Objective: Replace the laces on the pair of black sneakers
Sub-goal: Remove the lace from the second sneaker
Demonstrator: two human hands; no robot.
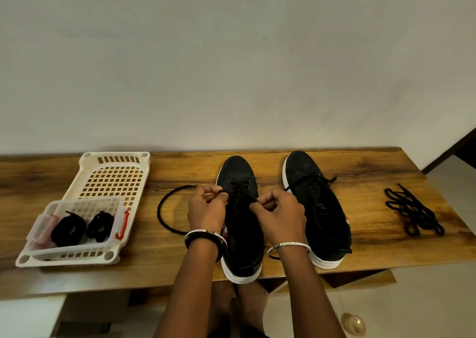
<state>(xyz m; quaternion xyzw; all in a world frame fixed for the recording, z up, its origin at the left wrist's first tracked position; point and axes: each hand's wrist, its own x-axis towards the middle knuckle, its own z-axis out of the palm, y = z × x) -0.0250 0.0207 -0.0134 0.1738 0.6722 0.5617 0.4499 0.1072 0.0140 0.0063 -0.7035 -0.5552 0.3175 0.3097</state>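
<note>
Two black sneakers with white soles stand side by side on the wooden table [373, 165], toes pointing away from me. Over the left sneaker [242, 237], my left hand [206, 208] pinches a black lace [164, 208] at the shoe's left eyelets; that lace loops out to the left across the table. My right hand [280, 214] pinches the other lace end at the right eyelets. The right sneaker [319, 208] is partly laced, with loose lace ends lying across it.
A cream plastic basket [113, 172] sits at the left, holding a clear box [77, 224] with coiled black laces. A pile of black laces [412, 214] lies at the right. The left sneaker's heel overhangs the table's front edge.
</note>
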